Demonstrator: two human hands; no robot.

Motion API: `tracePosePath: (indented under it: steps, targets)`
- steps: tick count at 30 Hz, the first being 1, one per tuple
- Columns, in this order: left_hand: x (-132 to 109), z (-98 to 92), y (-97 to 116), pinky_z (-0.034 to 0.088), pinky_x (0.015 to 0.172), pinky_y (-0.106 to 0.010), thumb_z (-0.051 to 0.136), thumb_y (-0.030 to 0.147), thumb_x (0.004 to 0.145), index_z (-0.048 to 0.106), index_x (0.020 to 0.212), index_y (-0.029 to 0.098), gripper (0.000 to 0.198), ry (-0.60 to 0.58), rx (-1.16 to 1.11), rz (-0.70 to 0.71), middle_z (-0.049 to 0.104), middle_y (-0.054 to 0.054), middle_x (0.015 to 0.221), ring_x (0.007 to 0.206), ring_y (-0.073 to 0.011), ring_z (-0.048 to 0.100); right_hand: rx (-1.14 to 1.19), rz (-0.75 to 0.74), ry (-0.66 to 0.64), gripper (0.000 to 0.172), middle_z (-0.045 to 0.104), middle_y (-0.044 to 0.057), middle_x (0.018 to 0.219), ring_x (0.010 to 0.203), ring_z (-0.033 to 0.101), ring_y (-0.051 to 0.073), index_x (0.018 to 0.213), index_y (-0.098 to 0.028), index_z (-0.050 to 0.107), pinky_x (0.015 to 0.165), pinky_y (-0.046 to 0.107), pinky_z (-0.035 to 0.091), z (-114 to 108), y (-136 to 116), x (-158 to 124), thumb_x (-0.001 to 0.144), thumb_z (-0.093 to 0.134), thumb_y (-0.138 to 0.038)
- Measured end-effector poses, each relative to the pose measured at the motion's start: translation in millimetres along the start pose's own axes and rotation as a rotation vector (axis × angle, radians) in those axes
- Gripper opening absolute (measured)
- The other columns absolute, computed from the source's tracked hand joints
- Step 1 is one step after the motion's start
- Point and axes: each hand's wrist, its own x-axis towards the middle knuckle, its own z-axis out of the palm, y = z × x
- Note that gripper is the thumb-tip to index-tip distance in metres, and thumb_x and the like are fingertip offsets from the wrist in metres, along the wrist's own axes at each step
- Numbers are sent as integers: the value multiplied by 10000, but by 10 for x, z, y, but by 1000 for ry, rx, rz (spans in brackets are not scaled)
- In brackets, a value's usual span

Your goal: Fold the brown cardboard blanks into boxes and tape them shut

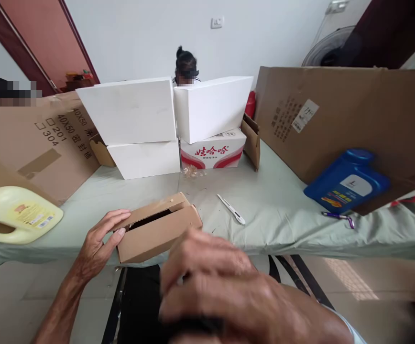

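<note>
A small brown cardboard box [157, 227] sat at the near edge of the counter [272, 210], which was draped in a pale green cloth, with its top flap standing slightly ajar over a dark gap. The left hand [98, 243] gripped the box's left end, fingers curled over the top edge and the thumb pressed against the side. The right hand [214, 282] hung close to the camera, blurred, just in front of the box's right end; its fingers were bent and bunched together, and whether they touched the box could not be told.

A white utility knife [232, 209] lay on the cloth just right of the box. A yellow jug [16, 215] lay on its side at the far left, and a blue jug [347, 184] leaned at the right against a large sheet of brown cardboard [354, 114]. Behind stood white foam boxes [132, 112] stacked beside a red-and-white printed carton [212, 150]. Another person's head [186, 67] showed above them.
</note>
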Motion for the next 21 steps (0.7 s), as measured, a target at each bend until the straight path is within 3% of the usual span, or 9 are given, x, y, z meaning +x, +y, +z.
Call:
tracePosePath:
  steps: [3,5,8,15,21]
  targets:
    - [-31,16,14,588,1181,-462,592,469,1068,777,1317,236,388,5,-35,4,728,-113,1479,1401,-318,681,-175,65,-8,138,734,84,1094,979,658,249,1193,-269,719,858,432,586,-3,419,37,1070,693,-327]
    - [-44,16,25,590,1176,-450,605,453,1068,779,1316,238,372,9,-45,17,728,-112,1477,1403,-316,679,-264,172,1,195,719,116,1179,1001,636,266,1232,-248,717,815,434,576,8,728,-11,1075,702,-363]
    - [-52,13,41,595,1172,-435,606,420,1074,775,1328,243,353,-1,-43,42,737,-107,1456,1369,-300,700,-267,274,38,230,695,116,1181,1049,637,277,1279,-261,727,864,458,583,13,1038,-34,1096,675,-392]
    - [-132,39,56,662,1073,-408,581,363,1084,772,1354,240,353,-28,-41,65,708,-127,1501,1362,-307,708,-317,277,-74,229,692,108,1195,1078,618,282,1286,-266,751,889,452,586,32,1096,295,1069,700,-324]
    - [-322,110,113,622,1150,-451,576,308,1089,788,1325,264,320,-2,-84,86,687,-120,1529,1425,-311,668,-217,353,-66,249,676,92,1237,1107,663,265,1270,-273,731,953,438,588,84,1149,196,1025,762,-300]
